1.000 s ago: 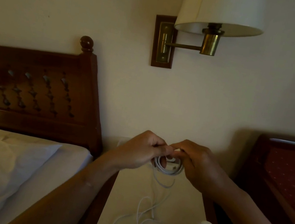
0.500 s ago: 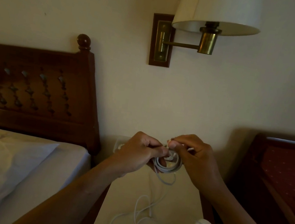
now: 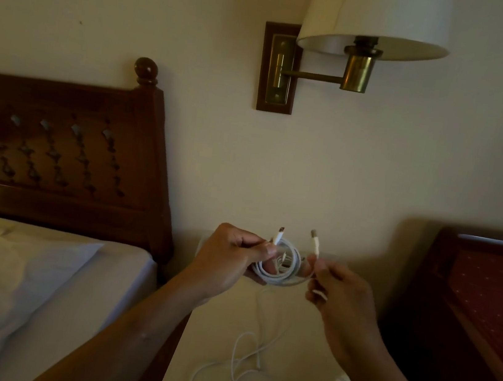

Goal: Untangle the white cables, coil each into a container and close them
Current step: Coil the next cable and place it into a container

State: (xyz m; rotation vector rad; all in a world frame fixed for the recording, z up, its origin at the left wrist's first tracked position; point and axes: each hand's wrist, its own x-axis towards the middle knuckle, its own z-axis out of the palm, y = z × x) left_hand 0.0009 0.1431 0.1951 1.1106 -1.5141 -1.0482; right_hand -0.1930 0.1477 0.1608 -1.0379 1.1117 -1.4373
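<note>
Left hand grips the coiled white cable; right hand pinches its upright plug end.

Cream wall. Wall lamp: pale shade, brass arm, dark wooden backplate. On the left, a carved dark-wood headboard with a round finial; white bedding below it. Pale-topped nightstand beside the bed. On the right, dark wooden furniture with red dotted upholstery
</note>
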